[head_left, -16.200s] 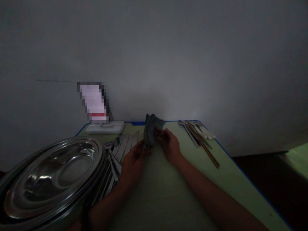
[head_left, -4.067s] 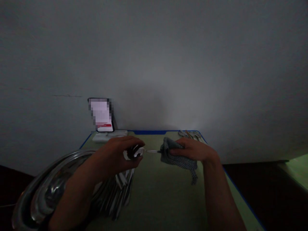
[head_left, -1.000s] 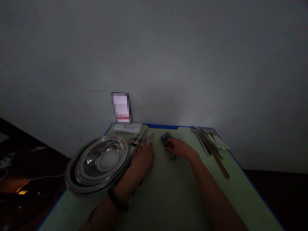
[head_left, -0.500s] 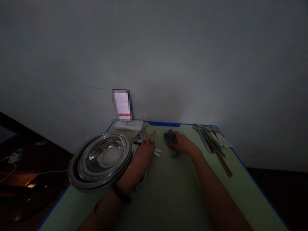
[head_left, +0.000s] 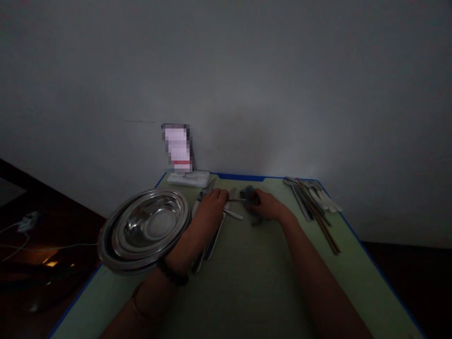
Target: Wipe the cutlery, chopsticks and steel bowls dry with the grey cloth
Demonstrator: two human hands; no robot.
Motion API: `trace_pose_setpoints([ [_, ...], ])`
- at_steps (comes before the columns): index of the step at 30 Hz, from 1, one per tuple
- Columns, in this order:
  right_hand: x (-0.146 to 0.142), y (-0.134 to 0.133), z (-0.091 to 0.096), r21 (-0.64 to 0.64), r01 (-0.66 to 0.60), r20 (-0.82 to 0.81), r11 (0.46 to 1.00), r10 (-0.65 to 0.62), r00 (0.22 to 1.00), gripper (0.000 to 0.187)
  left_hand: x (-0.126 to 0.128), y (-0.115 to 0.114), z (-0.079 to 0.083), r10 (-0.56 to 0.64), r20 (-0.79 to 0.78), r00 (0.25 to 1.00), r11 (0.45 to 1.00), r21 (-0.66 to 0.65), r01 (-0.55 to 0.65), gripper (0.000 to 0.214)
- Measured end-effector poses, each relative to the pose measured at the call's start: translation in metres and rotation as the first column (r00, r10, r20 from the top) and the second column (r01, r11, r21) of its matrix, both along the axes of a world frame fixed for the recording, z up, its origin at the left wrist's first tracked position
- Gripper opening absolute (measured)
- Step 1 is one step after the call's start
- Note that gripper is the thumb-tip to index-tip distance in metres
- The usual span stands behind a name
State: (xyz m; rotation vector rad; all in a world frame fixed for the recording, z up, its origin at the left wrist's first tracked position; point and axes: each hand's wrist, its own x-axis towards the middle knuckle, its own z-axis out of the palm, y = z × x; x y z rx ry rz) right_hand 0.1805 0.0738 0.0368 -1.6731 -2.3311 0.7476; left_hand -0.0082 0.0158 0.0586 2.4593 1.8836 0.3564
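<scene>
Left of the grey cloth, nested metal bowls stand on the bench. Between them and the cloth, the fingers of the left hand curl over cutlery; a thin utensil juts clothward, whether gripped I cannot tell. The right hand pinches the cloth. Right of it lie chopsticks.

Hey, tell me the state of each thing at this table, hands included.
Left hand: fingers curled, exact grip unclear.
Right hand: closed on the gray cloth.
Gray cloth: bunched up.
Knives: lying flat, partly covered by the left hand.
Metal basins: stacked, open side up.
Screen device: propped up, lit, content pixelated.
Chopsticks: lying together.
</scene>
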Motion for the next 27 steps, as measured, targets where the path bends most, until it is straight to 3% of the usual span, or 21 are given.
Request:
trace_pose_setpoints([
  [3, 0.002, 0.001, -0.001, -0.024, 0.001, -0.014, 1.0, -0.001, 1.0, 0.033, 0.007, 0.0, 0.006, -0.059, 0.138, 0.989, 0.985, 0.166, 0.036, 0.022],
  [6, 0.007, 0.003, -0.001, -0.044, -0.013, 0.033, 0.999, 0.015, 0.999, 0.035, 0.019, -0.003, 0.017, -0.19, 0.285, 0.94, 0.922, 0.381, 0.07, 0.019],
  [8, 0.014, 0.003, -0.001, -0.041, -0.008, 0.052, 0.999, 0.011, 0.999, 0.039, 0.029, -0.004, 0.024, -0.236, 0.291, 0.927, 0.905, 0.414, 0.1, 0.018],
  [11, 0.022, 0.001, 0.001, -0.05, 0.03, 0.052, 0.998, -0.028, 0.998, 0.045, 0.04, -0.002, 0.029, -0.262, 0.274, 0.926, 0.924, 0.348, 0.159, 0.018],
  [14, 0.024, 0.001, 0.002, -0.046, 0.073, 0.133, 0.996, -0.066, 0.989, 0.038, 0.041, 0.004, 0.028, -0.243, 0.305, 0.921, 0.954, 0.248, 0.169, 0.017],
  [18, 0.021, 0.004, 0.0, -0.016, 0.036, 0.196, 0.999, -0.033, 0.98, 0.022, 0.027, 0.013, 0.029, -0.187, 0.398, 0.898, 0.98, 0.146, 0.139, 0.008],
  [21, 0.022, 0.006, 0.003, 0.011, 0.001, 0.209, 1.0, -0.003, 0.978, 0.017, 0.012, 0.014, 0.039, -0.114, 0.475, 0.872, 0.991, 0.12, 0.064, 0.01],
  [24, 0.03, 0.004, 0.015, 0.037, 0.0, 0.134, 0.999, -0.004, 0.991, 0.016, 0.002, 0.011, 0.053, -0.043, 0.556, 0.83, 0.995, 0.101, -0.016, 0.014],
  [27, 0.037, -0.001, 0.033, 0.049, 0.079, -0.027, 0.996, -0.078, 0.997, 0.014, -0.004, 0.005, 0.064, -0.047, 0.667, 0.743, 0.998, 0.056, 0.013, 0.018],
])
